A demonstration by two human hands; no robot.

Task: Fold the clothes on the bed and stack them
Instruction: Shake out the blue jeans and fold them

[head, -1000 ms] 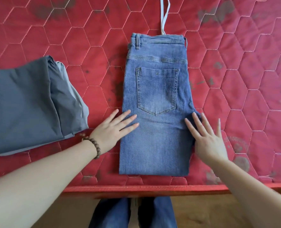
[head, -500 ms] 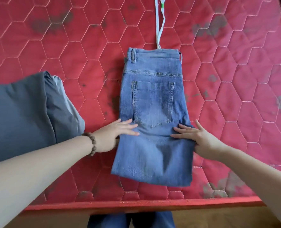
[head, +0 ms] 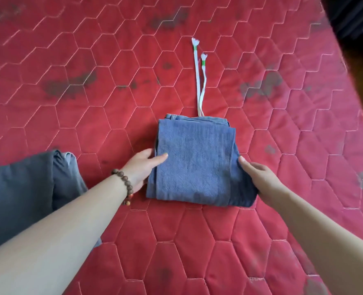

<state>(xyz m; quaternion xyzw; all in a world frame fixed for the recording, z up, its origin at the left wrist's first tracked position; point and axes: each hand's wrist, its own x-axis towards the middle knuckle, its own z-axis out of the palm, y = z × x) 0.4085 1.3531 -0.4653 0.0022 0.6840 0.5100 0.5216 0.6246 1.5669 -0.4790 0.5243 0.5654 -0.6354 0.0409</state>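
The blue jeans [head: 194, 165] lie folded into a compact square bundle in the middle of the red quilted bed [head: 104, 67]. A white drawstring [head: 200, 81] trails from the bundle's far edge. My left hand [head: 143, 167], with a bead bracelet on the wrist, grips the bundle's left edge, thumb on top and fingers underneath. My right hand [head: 259, 177] holds the right edge the same way, thumb on top. A folded grey garment [head: 25, 192] lies at the left, partly behind my left forearm.
The red mattress stretches far beyond and to the right of the jeans, with dark stains on it. A dark edge of the room [head: 355, 22] shows at the upper right corner.
The lower half of the jeans has been folded up over the pocket half, making a square bundle. Both hands went from resting flat on the denim to gripping its side edges. The camera moved forward.
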